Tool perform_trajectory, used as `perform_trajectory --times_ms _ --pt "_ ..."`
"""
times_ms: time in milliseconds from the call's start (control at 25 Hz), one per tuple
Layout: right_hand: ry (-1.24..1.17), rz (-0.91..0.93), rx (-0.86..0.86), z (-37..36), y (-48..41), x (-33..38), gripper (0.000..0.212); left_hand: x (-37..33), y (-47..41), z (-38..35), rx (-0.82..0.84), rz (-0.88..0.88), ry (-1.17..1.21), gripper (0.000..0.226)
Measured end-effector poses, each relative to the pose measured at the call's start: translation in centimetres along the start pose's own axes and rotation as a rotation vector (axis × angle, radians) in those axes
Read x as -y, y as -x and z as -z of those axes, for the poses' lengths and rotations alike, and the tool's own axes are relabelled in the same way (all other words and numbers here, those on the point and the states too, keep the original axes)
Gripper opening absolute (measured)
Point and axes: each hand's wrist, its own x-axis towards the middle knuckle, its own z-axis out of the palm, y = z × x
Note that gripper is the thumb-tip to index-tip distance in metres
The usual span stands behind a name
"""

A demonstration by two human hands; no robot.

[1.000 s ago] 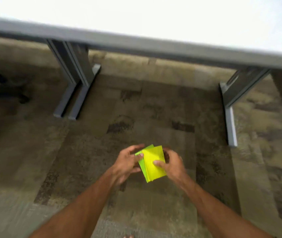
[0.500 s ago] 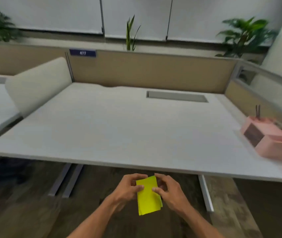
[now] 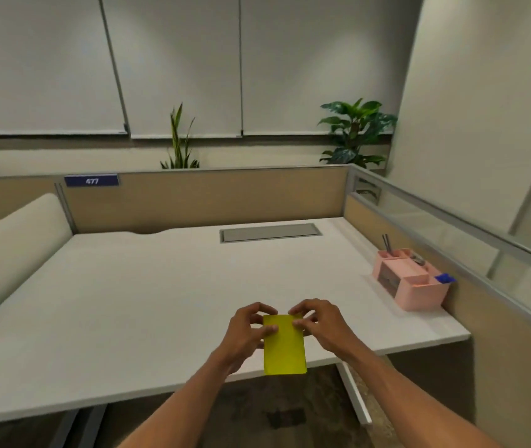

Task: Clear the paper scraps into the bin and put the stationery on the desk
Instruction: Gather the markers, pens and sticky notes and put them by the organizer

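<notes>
A stack of yellow sticky notes (image 3: 284, 349) is held upright over the front edge of the white desk (image 3: 147, 295). My left hand (image 3: 247, 328) pinches its upper left side, thumb on the face. My right hand (image 3: 317, 321) grips its upper right corner. Both hands hover above the desk's front middle. At the desk's right side stands a pink desk organiser (image 3: 409, 281) with pens and a blue item in it. No paper scraps or bin are in view.
Tan partition walls (image 3: 206, 198) close the desk at the back and right, with a glass panel (image 3: 458, 240) above the right one. A grey cable hatch (image 3: 269, 232) lies at the back. A white cushioned divider (image 3: 8, 250) stands on the left. Desk legs and carpet show below.
The view has risen from the carpet under the desk to the desktop. Both hands have lifted the yellow notes from floor level to above the desk's front edge and squared the stack.
</notes>
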Motion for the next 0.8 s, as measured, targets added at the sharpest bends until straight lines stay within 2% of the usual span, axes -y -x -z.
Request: perform_trajectory --times_ms 280,600,800 --pt "-0.034 -0.082 -0.096 9.3 -2.9 -3.3 0.011 -4.0 -7.8 -5.8 0.181 -0.054 0.017 0.028" --pt "0.307 -0.148 0.132 19.7 -8.3 -8.3 0.037 -7.8 -17.5 -15.4 0.340 -0.046 -0.088 0.035" --pt "0.378 -0.229 0.165 24.1 -10.2 -11.4 0.037 -8.2 -22.4 -20.5 0.318 -0.066 -0.215 0.036"
